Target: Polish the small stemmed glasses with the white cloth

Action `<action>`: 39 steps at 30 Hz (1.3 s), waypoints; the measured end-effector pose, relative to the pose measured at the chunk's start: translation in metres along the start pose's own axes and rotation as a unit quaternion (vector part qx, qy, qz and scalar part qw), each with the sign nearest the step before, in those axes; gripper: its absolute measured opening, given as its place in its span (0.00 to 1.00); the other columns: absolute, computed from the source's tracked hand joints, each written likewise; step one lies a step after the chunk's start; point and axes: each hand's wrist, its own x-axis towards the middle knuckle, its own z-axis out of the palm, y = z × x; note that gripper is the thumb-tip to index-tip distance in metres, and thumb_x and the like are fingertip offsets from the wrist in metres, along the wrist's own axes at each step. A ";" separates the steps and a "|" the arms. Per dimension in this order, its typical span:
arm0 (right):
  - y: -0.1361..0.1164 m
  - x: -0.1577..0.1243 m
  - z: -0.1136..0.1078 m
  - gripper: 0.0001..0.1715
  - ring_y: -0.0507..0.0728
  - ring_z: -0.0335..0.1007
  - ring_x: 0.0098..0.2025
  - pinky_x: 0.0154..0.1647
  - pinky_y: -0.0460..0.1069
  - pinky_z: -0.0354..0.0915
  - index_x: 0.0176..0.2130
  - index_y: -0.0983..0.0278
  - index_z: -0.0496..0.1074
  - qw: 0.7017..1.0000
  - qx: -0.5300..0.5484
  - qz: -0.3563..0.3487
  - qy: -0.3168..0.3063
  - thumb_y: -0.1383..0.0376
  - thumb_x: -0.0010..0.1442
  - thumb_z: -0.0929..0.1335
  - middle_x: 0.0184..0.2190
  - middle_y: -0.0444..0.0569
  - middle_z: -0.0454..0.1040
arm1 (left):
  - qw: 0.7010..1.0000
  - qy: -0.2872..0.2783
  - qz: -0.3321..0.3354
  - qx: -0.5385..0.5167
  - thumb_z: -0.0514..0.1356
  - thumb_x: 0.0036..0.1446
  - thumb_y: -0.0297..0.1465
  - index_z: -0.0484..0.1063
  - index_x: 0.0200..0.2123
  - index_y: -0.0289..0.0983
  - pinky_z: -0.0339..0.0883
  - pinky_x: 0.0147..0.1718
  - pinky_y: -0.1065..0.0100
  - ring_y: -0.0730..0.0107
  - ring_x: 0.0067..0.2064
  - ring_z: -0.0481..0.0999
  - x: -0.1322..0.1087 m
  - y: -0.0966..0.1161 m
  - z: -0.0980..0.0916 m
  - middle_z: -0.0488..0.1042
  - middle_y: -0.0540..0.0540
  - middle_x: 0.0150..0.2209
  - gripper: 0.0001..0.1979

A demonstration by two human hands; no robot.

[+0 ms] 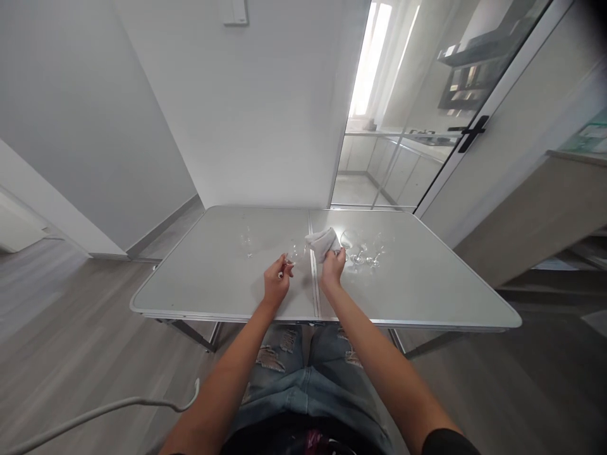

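My left hand [277, 278] is closed at the base of a clear stemmed glass [294, 251], just left of the table's middle seam. My right hand [333, 268] grips a folded white cloth [322, 242], held to the right of that glass and apart from it. Close beyond the right hand, several clear glasses [360, 256] lie or stand together on the table; their outlines blur into the glare. Another clear glass [247, 241] is by itself on the left half of the table.
The pale folding table [190, 284] has a metal rim and a seam down its middle. A white wall [265, 126] rises behind it. At the back right is a glass door [403, 114] with a black handle [472, 134]. A pale cable [118, 403] curves in at lower left.
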 end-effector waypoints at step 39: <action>0.005 -0.023 0.010 0.40 0.59 0.72 0.45 0.40 0.51 0.72 0.50 0.56 0.66 0.909 0.359 0.013 -0.211 0.67 0.38 0.79 0.45 0.47 0.74 | 0.925 -0.269 -0.194 -0.186 0.52 0.61 0.51 0.68 0.25 0.35 0.59 0.20 0.71 0.73 0.18 0.66 0.005 -0.004 0.004 0.70 0.49 0.18 0.26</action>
